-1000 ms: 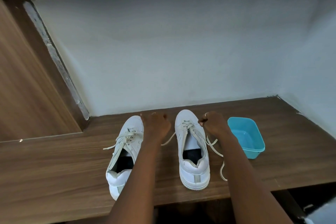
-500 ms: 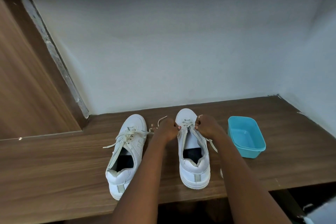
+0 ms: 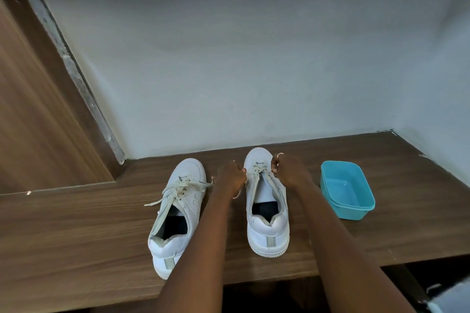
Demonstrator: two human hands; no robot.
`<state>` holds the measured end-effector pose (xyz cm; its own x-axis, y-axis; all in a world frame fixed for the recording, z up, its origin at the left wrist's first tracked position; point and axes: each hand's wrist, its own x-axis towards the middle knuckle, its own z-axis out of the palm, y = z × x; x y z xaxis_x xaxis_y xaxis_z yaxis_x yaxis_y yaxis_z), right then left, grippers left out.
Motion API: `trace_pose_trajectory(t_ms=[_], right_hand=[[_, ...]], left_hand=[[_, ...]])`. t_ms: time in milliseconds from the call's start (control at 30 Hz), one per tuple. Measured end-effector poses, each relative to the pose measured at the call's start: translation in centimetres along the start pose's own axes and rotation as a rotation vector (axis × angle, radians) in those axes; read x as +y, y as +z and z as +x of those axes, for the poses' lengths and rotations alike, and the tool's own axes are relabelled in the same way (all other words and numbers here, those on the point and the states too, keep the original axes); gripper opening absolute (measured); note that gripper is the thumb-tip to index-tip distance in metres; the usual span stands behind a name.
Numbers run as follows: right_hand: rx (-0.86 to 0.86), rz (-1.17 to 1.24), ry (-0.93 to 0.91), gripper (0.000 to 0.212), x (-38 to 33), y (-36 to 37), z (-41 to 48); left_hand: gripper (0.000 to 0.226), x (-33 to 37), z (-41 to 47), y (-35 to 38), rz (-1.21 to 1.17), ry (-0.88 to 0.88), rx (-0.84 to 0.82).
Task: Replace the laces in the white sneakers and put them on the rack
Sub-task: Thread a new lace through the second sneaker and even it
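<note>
Two white sneakers stand side by side on a wooden shelf (image 3: 76,223), toes toward the wall. The left sneaker (image 3: 178,211) is laced, its pale lace ends trailing loose to the left. The right sneaker (image 3: 267,201) is laced only near the toe. My left hand (image 3: 230,176) pinches one end of the right sneaker's lace (image 3: 259,169) at the shoe's left side. My right hand (image 3: 288,170) pinches the other end at its right side. Both hands sit level with the upper eyelets.
A turquoise plastic tub (image 3: 347,189) sits on the shelf just right of the right sneaker. A pale wall (image 3: 229,71) closes the back and right side. A wooden panel (image 3: 38,109) stands at the left. The shelf's front edge runs below the heels.
My hands came in from wider apart to the sneaker's sides, then stayed there. The lace slack that hung right of the shoe has been drawn up.
</note>
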<state>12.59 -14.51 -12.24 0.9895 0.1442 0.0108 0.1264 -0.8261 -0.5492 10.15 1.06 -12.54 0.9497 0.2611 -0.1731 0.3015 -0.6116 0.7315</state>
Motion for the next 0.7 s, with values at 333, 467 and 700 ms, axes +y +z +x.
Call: trace_pose_trajectory(t_ms=[333,467,700], right_hand=[[0.054,-0.029,0.031,0.029,-0.2,-0.1,-0.1],[0.129,-0.075,0.078,0.014,-0.4,-0.1,-0.2],[0.214,-0.150,0.070,0.015,-0.5,0.0,-0.1]], left_hand=[[0.029,0.0,-0.2,-0.7,-0.191,-0.142,-0.163],[0.029,-0.1,-0.2,-0.9,-0.273,-0.170,-0.225],[0.020,-0.6,-0.5,-1.5,-0.330,-0.147,-0.300]])
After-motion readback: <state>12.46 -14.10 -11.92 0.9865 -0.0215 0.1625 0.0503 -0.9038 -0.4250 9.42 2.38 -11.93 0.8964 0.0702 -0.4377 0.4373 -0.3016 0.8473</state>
